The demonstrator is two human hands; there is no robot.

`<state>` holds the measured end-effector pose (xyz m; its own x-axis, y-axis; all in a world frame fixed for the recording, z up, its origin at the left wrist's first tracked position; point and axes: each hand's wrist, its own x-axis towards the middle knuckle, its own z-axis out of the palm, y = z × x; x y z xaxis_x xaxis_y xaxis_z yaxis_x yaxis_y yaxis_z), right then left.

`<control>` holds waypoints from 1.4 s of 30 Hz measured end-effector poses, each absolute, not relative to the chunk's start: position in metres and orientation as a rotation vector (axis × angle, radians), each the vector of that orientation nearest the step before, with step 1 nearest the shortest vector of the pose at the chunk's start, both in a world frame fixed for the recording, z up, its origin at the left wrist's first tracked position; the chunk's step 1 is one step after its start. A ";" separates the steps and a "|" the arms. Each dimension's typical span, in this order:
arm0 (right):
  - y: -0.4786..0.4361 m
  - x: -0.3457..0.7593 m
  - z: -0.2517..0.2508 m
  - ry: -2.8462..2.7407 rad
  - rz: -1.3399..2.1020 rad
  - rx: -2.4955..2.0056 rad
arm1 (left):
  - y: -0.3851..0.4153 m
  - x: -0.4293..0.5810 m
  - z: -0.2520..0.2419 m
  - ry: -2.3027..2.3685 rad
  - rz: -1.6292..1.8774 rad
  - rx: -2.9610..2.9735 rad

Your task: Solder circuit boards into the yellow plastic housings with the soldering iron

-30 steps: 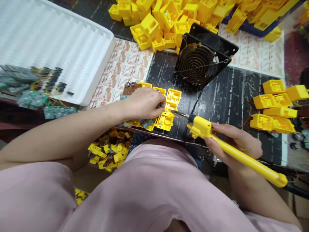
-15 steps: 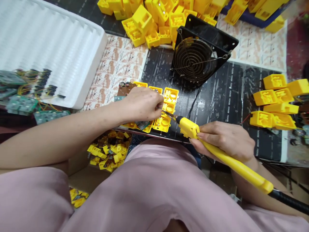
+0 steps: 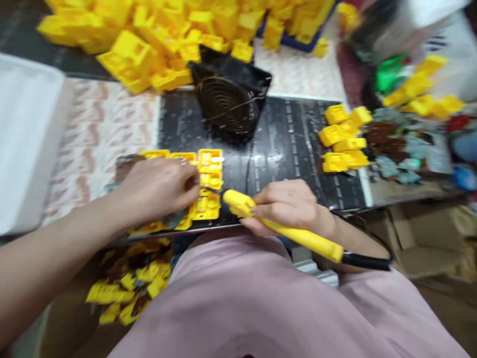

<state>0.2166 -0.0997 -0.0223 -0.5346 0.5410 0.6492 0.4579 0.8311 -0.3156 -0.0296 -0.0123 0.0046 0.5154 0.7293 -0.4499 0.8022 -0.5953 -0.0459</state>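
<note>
My right hand (image 3: 288, 206) is wrapped round the yellow handle of a soldering iron (image 3: 303, 240), with its tip pointing left. The tip reaches a row of open yellow plastic casings (image 3: 209, 185) at the table's front edge. Over the left part of these casings lies my left hand (image 3: 160, 184), fingers curled together near the tip. Whatever those fingers pinch is too small and blurred to tell. Under my left wrist a greenish circuit board (image 3: 173, 219) shows in part, and other casings are half hidden by the hand.
Behind the casings stands a black fan (image 3: 231, 94) with a wire guard. A heap of yellow casings (image 3: 149, 40) lies at the back, a smaller group (image 3: 345, 136) at right. A white foam tray (image 3: 26, 149) is at left. A box below holds yellow pieces (image 3: 145, 278).
The view has swung to the right, so more of the right side shows and the picture is blurred. Both hands keep about the same place at the casings, the iron still held.
</note>
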 end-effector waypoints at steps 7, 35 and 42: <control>-0.096 0.221 -0.034 -1.891 0.018 -0.737 | -0.005 -0.027 0.000 1.357 -0.856 2.562; -0.111 0.208 -0.049 -1.712 0.125 -1.216 | -0.012 -0.067 -0.025 1.173 -0.317 2.798; -0.115 0.221 -0.054 -1.617 0.396 -1.259 | -0.014 -0.069 -0.026 1.195 -0.288 2.824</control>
